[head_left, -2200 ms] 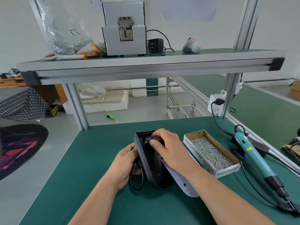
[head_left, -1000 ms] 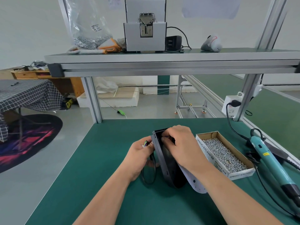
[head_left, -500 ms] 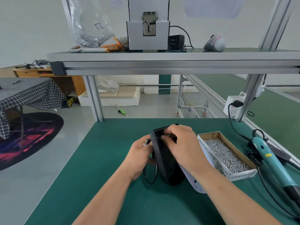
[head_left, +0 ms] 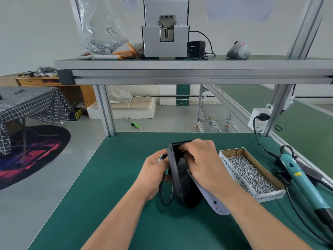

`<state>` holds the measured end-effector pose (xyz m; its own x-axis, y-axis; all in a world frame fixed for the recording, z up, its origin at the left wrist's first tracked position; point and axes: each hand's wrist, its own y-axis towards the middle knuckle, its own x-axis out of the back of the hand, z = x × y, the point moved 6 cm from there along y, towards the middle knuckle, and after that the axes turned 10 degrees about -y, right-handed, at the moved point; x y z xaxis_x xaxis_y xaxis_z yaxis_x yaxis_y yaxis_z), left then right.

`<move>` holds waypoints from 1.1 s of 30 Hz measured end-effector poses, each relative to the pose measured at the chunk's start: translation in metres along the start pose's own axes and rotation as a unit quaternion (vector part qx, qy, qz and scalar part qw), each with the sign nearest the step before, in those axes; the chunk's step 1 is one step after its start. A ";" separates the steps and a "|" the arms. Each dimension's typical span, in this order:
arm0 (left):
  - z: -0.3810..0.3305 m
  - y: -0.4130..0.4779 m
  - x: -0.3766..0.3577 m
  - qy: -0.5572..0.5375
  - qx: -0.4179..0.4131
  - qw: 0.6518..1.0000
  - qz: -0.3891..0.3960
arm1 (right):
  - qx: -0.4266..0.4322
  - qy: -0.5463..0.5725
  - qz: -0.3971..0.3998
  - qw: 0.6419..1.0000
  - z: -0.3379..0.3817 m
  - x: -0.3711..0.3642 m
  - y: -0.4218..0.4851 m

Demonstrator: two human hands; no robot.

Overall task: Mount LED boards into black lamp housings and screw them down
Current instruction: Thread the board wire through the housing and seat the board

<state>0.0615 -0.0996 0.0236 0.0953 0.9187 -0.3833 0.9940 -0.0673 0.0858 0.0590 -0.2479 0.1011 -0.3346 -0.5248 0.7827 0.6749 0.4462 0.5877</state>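
Since the black lamp housing (head_left: pixel 182 177) stands on edge on the green worktop (head_left: pixel 108 195) right between both hands, a fair bit of it can't be seen. Left hand (head_left: pixel 155 172) grips its back side, fingers curled round behind where the camera can't follow. A small multicolour connector (head_left: pixel 162 156) pokes out just above those fingers and a black cable loop (head_left: pixel 166 193) hangs below them. Right hand (head_left: pixel 200 163) has its fingers hooked over the housing's top rim, holding it, with the tips buried inside, so whatever they touch in there is hidden. LED board (head_left: pixel 214 202) leans against the housing under the right wrist, only its lower rounded end showing. Just right of the right fingers sits an open cardboard box of screws (head_left: pixel 252 175). Further right lies a teal electric screwdriver (head_left: pixel 302 179), its lower end cut off by the frame edge. Left of the left fingers, the worktop runs open to its edge.
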 end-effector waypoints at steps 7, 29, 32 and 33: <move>0.001 0.000 0.004 0.009 0.000 1.000 -0.008 | -0.080 0.067 -0.024 0.994 -0.012 -0.004 -0.006; -0.010 -0.003 0.007 0.036 -0.041 0.998 -0.011 | -0.011 -0.032 -0.056 0.998 0.003 0.002 -0.003; -0.007 -0.001 0.009 0.051 -0.041 0.998 -0.020 | -0.042 -0.028 -0.061 0.997 -0.007 -0.002 -0.004; -0.006 0.000 0.011 0.047 -0.040 0.998 -0.022 | -0.053 -0.024 -0.061 0.996 -0.010 -0.004 -0.005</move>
<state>0.0624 -0.0873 0.0250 0.0424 0.9526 -0.3013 0.9894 0.0020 0.1453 0.0638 -0.2553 0.0933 -0.4475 -0.5341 0.7172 0.6925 0.3005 0.6559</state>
